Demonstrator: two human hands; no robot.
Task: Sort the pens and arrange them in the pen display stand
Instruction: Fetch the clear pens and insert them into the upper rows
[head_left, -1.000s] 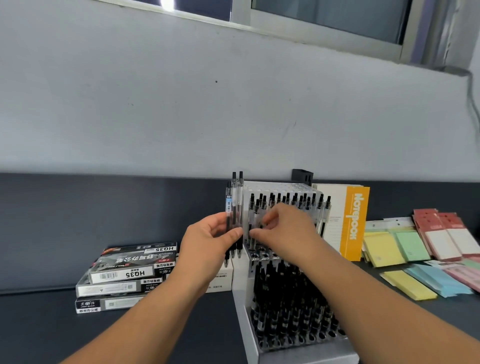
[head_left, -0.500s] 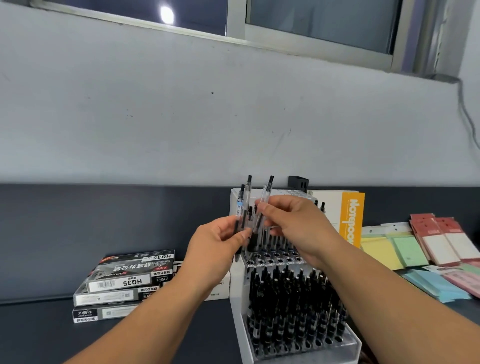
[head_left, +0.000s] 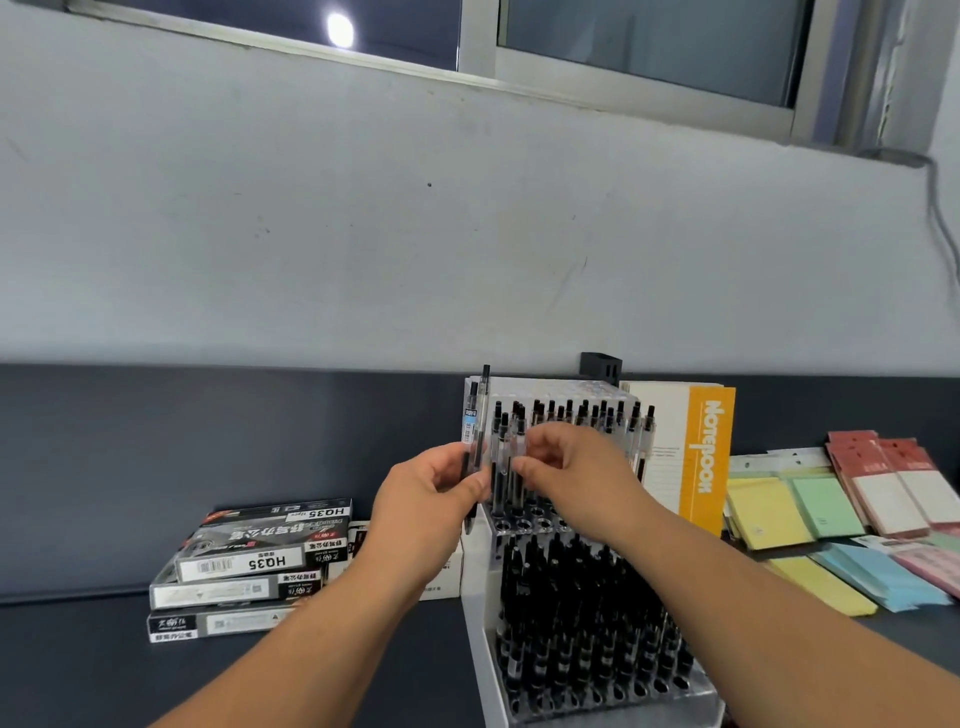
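Observation:
A white tiered pen display stand (head_left: 479, 613) stands in the middle of the dark desk. Its lower tiers are packed with black pens (head_left: 587, 623), and clear pens with black tops (head_left: 587, 413) stand in the top tier. My left hand (head_left: 431, 499) grips two clear pens (head_left: 477, 415) upright, just left of the stand's top corner. My right hand (head_left: 571, 478) pinches a single clear pen (head_left: 515, 447) standing at the left end of the top tier, close to my left hand. The pen's lower end is hidden among the other pens.
A stack of black "HQ35" pen boxes (head_left: 249, 561) lies left of the stand. An orange-spined notebook (head_left: 709, 457) leans behind it on the right. Coloured note pads (head_left: 810, 509) and red packs (head_left: 893, 478) cover the desk's right side. The wall is close behind.
My right hand took one pen from the bundle in my left hand and brought it down into the stand's top tier. My left hand stayed in place with the other pens.

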